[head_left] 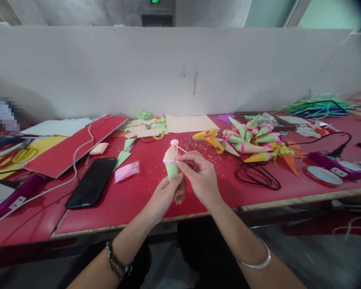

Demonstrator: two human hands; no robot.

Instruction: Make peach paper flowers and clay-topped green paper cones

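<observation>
My left hand (168, 194) is wrapped round the lower part of a small light-green paper cone (172, 170), held upright with its tip down. A frilly pink-and-white trim (169, 161) circles the cone's rim. Peach-coloured material (171, 153) rises above it, topped by a pink ball (174, 142). My right hand (201, 174) is closed in a pinch beside the rim. From its fingers a thin pale stick (182, 149) points up toward the ball; whether its tip touches is too small to tell.
A yellow glue gun (209, 139) lies beside a pile of finished paper cones (252, 138) and a black cable (258, 176). To the left are a black phone (92, 182), a pink clay packet (126, 171), a peach packet (99, 148) and scissors (153, 137). A partition (132, 72) stands behind.
</observation>
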